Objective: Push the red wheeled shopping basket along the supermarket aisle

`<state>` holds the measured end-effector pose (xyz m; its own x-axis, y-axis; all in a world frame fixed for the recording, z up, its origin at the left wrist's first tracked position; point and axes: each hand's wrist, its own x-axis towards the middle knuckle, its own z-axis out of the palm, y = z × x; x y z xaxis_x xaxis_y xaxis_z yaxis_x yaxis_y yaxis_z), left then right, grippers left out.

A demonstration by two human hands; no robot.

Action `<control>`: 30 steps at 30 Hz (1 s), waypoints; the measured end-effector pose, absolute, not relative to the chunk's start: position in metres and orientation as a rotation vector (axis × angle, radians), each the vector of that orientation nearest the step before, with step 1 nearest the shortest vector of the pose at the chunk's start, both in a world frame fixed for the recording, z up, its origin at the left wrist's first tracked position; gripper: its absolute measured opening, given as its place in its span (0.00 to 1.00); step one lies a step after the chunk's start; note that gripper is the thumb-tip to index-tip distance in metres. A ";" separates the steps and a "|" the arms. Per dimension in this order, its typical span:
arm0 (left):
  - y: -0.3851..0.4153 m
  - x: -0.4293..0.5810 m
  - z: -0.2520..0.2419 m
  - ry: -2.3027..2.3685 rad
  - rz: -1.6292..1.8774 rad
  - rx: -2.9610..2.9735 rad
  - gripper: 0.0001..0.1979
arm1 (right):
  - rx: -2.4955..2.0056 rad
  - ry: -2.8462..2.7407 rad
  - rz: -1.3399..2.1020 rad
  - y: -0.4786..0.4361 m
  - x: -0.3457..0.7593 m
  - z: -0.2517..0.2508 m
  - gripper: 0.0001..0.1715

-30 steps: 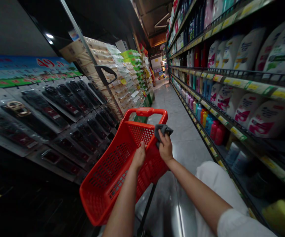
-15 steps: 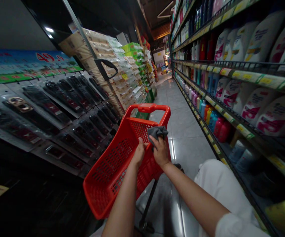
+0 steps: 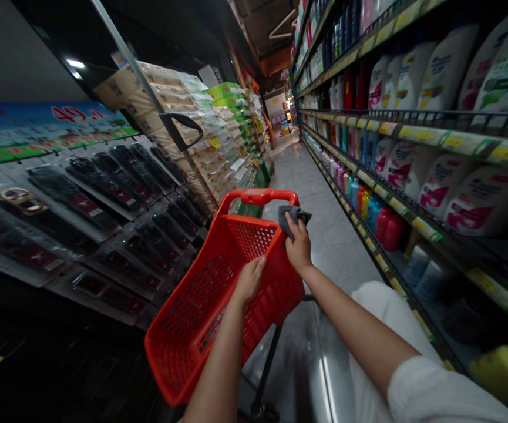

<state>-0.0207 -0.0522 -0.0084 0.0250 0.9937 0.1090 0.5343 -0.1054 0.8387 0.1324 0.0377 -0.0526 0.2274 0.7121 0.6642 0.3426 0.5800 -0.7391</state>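
Hands apart: my left hand (image 3: 249, 281) sits on the rim of the red plastic shopping basket (image 3: 254, 197), though whether it grips I cannot tell. My right hand (image 3: 298, 249) pinches a grey cloth (image 3: 294, 216) firmly above the basket's far right corner, opposite white detergent bottles (image 3: 485, 200).

Red perforated shopping basket (image 3: 170, 352), dark grey cloth (image 3: 293, 216)
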 end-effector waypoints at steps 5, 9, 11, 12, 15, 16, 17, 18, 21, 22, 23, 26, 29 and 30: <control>-0.048 -0.022 -0.009 1.656 0.933 1.799 0.24 | -1.096 -1.297 0.475 0.003 0.105 -0.141 0.46; -0.043 -0.025 -0.008 1.683 0.933 1.796 0.24 | -1.097 -1.209 0.585 -0.004 0.095 -0.182 0.46; -0.042 -0.025 -0.007 1.681 0.940 1.789 0.23 | -1.081 -1.198 0.593 0.011 0.098 -0.158 0.45; -0.041 -0.025 -0.007 1.678 0.944 1.782 0.23 | -1.068 -1.200 0.577 0.022 0.100 -0.137 0.44; -0.039 -0.025 -0.005 1.673 0.940 1.766 0.23 | -1.020 -1.216 0.504 0.048 0.104 -0.072 0.43; -0.038 -0.025 -0.005 1.677 0.937 1.767 0.23 | -1.000 -1.238 0.480 0.052 0.103 -0.058 0.42; -0.037 -0.025 -0.005 1.681 0.937 1.769 0.23 | -0.974 -1.268 0.464 0.052 0.102 -0.052 0.40; -0.037 -0.025 -0.005 1.687 0.941 1.771 0.23 | -0.958 -1.289 0.460 0.050 0.099 -0.053 0.39; -0.035 -0.026 -0.005 1.694 0.959 1.764 0.23 | -0.982 -1.296 0.513 0.030 0.089 -0.088 0.36; -0.035 -0.026 -0.005 1.692 0.966 1.757 0.23 | -1.014 -1.285 0.538 0.023 0.086 -0.103 0.36; -0.034 -0.026 -0.006 1.691 0.970 1.749 0.23 | -1.042 -1.281 0.556 0.018 0.085 -0.116 0.37; -0.032 -0.027 -0.007 1.702 0.975 1.745 0.24 | -1.081 -1.240 0.544 0.014 0.087 -0.128 0.36; -0.030 -0.028 -0.008 1.716 0.976 1.754 0.24 | -1.021 -1.214 0.478 0.024 0.094 -0.102 0.31; -0.029 -0.029 -0.009 1.716 0.978 1.752 0.24 | -0.995 -1.215 0.459 0.026 0.095 -0.092 0.30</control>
<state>-0.0287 -0.0290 -0.0088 -0.0501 0.9876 0.1490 0.6316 -0.0842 0.7707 0.0951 0.0261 -0.0919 0.3284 0.7611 0.5593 0.2011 0.5223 -0.8287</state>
